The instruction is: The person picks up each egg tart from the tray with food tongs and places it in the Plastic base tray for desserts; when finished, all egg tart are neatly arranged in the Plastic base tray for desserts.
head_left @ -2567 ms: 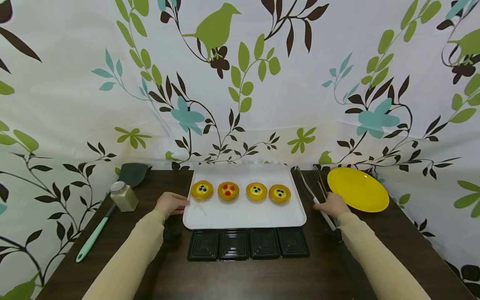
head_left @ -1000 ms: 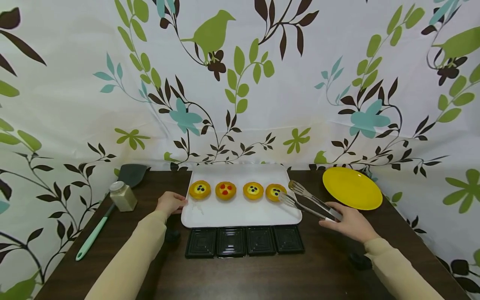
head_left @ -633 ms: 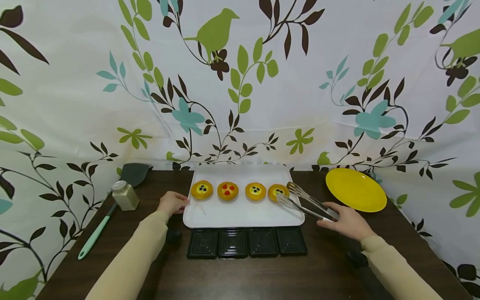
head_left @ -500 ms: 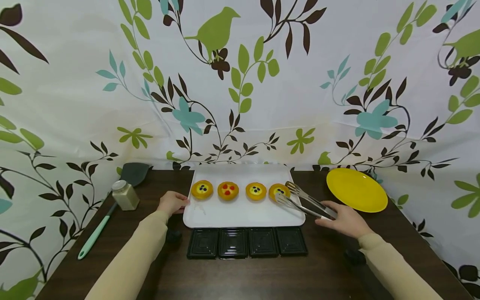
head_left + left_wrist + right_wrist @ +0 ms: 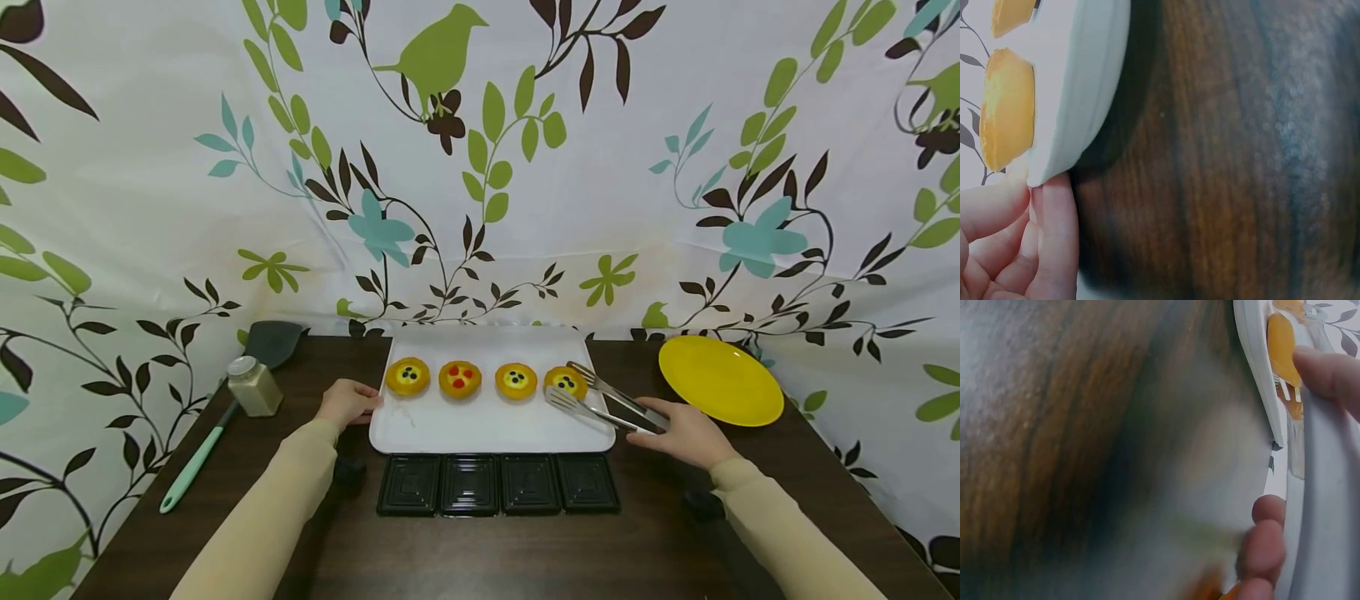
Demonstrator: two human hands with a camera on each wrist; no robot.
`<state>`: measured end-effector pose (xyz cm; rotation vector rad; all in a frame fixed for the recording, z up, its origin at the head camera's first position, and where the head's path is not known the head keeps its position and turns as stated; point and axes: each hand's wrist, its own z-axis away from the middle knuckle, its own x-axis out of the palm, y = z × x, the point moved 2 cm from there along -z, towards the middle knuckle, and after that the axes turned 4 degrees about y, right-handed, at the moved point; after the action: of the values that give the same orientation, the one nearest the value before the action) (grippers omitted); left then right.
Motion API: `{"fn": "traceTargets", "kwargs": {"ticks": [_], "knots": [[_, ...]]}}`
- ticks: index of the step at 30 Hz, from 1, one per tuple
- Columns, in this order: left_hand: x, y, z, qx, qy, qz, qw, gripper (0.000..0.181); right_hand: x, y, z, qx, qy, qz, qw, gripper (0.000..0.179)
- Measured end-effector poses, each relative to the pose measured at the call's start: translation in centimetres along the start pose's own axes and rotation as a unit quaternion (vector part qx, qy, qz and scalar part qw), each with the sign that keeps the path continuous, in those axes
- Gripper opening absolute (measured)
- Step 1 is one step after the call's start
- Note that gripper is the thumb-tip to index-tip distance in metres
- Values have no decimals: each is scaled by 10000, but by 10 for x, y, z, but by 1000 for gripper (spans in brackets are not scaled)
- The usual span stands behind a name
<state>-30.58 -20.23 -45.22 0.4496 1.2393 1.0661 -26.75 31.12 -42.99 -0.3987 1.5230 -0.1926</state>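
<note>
Right hand (image 5: pixel 686 429) is now working the metal tongs (image 5: pixel 633 407) over the rightmost tart (image 5: pixel 567 379), which is sitting on the right end of the white tray (image 5: pixel 480 429). Tongs are standing spread, one arm lying on each side of the tart; cannot tell whether the tips are touching it. Thumb and fingers are holding the tongs from opposite sides (right wrist view is blurring the lower part). For the work in hand, that is probably meaning the tongs are lining up for a grip, tart not yet lifted.

Left hand (image 5: pixel 347 403) is pinching the tray's left edge, thumb above and fingers below; likely steadying it.

Versus the earliest frame: tongs are no longer lying beside the tray with the hand just reaching them. Versus half a second ago: tips are reaching farther left around the same tart. Left hand is staying put, and the other three tarts (image 5: pixel 460 380) are keeping their row. Black square dishes (image 5: pixel 469 485) are lining the tray's near side; yellow plate (image 5: pixel 720 379) is resting off to the right, both unmoved.
</note>
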Motion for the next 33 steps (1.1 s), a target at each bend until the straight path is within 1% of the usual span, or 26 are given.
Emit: {"fn": "traceTargets", "kwargs": {"ticks": [3, 7, 10, 14, 16, 18, 24, 28, 33], "knots": [[0, 1, 1, -12, 0, -14, 10000, 28, -1, 3, 2, 42, -5, -12, 10000, 81], [1, 1, 0, -79, -50, -100, 9999, 29, -10, 8, 11, -13, 50, -152, 9999, 81], [1, 0, -2, -121, -78, -140, 9998, 29, -20, 10, 19, -224, 179, -342, 9990, 77], [0, -2, -6, -124, -98, -145, 9998, 29, -32, 14, 32, -544, 312, -387, 9973, 75], [0, -2, -6, -107, -116, -136, 9998, 29, -36, 16, 39, -646, 288, -356, 9969, 76], [-1, -2, -5, -76, -134, -124, 9998, 30, -39, 17, 47, -664, 257, -351, 9968, 76], [-3, 1, 0, -60, -144, -111, 9998, 31, -38, 17, 70, -594, 95, -466, 9971, 72], [-2, 2, 0, -51, -153, -87, 9998, 31, -35, 16, 82, -551, -11, -579, 9968, 70], [-1, 0, -1, -73, -148, -49, 9999, 31, -32, 16, 93, -745, -92, -578, 9955, 68]]}}
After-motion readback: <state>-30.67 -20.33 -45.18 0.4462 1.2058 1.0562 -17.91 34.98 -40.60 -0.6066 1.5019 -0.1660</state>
